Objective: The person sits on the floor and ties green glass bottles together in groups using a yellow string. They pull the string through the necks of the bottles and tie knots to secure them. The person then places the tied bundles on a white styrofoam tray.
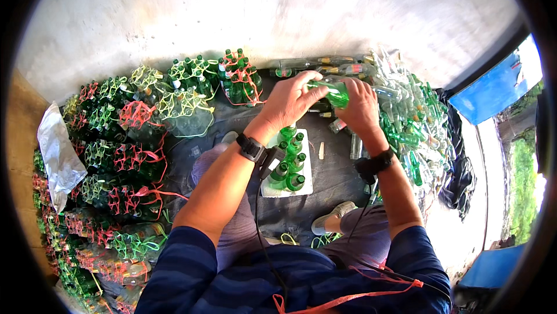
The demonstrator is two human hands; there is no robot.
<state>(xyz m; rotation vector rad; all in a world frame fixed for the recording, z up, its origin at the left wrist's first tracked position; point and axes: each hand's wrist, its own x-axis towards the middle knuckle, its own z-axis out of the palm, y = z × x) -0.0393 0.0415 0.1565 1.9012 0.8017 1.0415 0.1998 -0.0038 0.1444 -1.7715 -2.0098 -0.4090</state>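
A green glass bottle (337,95) lies sideways in the air between my two hands, above the dark floor covering. My right hand (361,108) is wrapped round its body from the right. At its other end, my left hand (290,98) is closed round it with thumb and fingers, hiding that part. Below my hands, several green bottles (295,162) stand upright in a close cluster on a white board (303,185) between my legs.
On the right lies a large heap of loose clear and green bottles (400,102). Bundles of bottles tied with red and yellow-green cord (136,114) fill the left, with a silver sheet (61,157) over some. A pale wall (249,12) closes the back.
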